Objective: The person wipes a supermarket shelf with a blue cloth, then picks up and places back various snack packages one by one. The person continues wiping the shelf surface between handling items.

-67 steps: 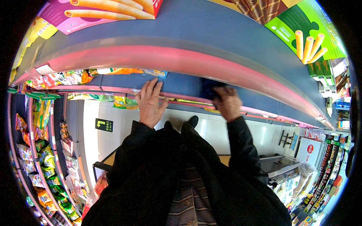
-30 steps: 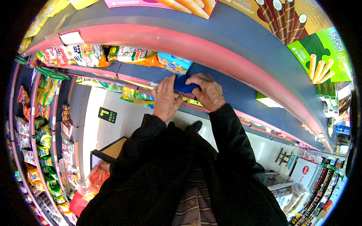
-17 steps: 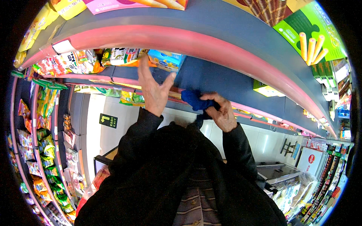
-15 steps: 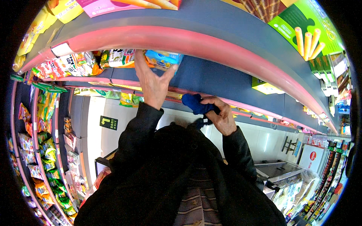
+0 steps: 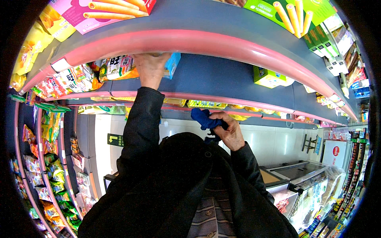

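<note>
My left hand (image 5: 151,70) reaches in under the pink rail of the upper shelf. Its fingers are hidden by that rail, and the hand covers most of a light blue box (image 5: 171,66). I cannot tell whether the hand grips the box or only rests against it. Just left of the hand lie plastic snack bags (image 5: 118,67) with white and orange print. Lower down and to the right, my right hand (image 5: 230,130) is closed on a bunched dark blue cloth (image 5: 203,118), pinched between thumb and fingers.
Boxes with pictured wafer rolls (image 5: 115,12) stand on the upper shelf. A yellow-green box (image 5: 272,77) sits farther right on the middle shelf. Pink shelf rails (image 5: 222,43) curve across in front of me. Bagged snacks (image 5: 51,166) fill racks at left; a chest freezer (image 5: 297,171) stands at right.
My left hand has gone from spread fingers beside the blue box to deeper under the rail, covering more of it. The right hand still holds the cloth. The view has shifted slightly.
</note>
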The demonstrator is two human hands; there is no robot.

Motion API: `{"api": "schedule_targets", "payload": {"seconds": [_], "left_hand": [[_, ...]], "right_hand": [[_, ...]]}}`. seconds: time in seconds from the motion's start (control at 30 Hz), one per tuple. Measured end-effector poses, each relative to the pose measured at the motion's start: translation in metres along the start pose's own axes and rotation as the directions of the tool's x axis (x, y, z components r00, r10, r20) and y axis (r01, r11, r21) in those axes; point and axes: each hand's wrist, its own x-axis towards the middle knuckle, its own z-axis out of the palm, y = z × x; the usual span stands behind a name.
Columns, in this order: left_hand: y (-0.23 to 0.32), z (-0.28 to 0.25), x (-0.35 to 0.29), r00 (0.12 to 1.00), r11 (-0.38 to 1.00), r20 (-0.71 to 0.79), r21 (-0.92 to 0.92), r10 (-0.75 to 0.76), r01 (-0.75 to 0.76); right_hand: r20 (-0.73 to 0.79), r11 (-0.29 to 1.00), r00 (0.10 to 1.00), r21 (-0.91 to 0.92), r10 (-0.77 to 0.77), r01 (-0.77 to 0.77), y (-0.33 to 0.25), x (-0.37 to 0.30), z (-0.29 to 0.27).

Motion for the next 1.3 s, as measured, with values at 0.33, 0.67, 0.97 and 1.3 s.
{"api": "schedule_targets", "payload": {"seconds": [0.33, 0.67, 0.97, 1.3], "left_hand": [[0.042, -0.013, -0.033, 0.975, 0.925, 0.062, -0.307, -0.214, 0.223], [0.107, -0.027, -0.091, 0.948, 0.866, 0.187, -0.391, -0.257, 0.311], [0.109, -0.026, -0.155, 0.934, 0.968, 0.347, -0.196, -0.084, 0.16], [0.135, -0.015, -0.175, 0.867, 0.997, 0.494, -0.077, 0.063, -0.028]], "right_hand": [[-0.044, 0.995, 0.999, 0.101, 0.015, -0.011, 0.005, -0.024, -0.049], [-0.2, 0.836, 0.98, 0.539, 0.015, 0.098, -0.012, -0.03, -0.085], [-0.383, 0.928, 0.919, 0.3, -0.093, 0.219, -0.063, -0.025, -0.099], [-0.057, 0.713, 0.831, -0.55, -0.553, 0.436, -0.097, 0.018, -0.069]]}}
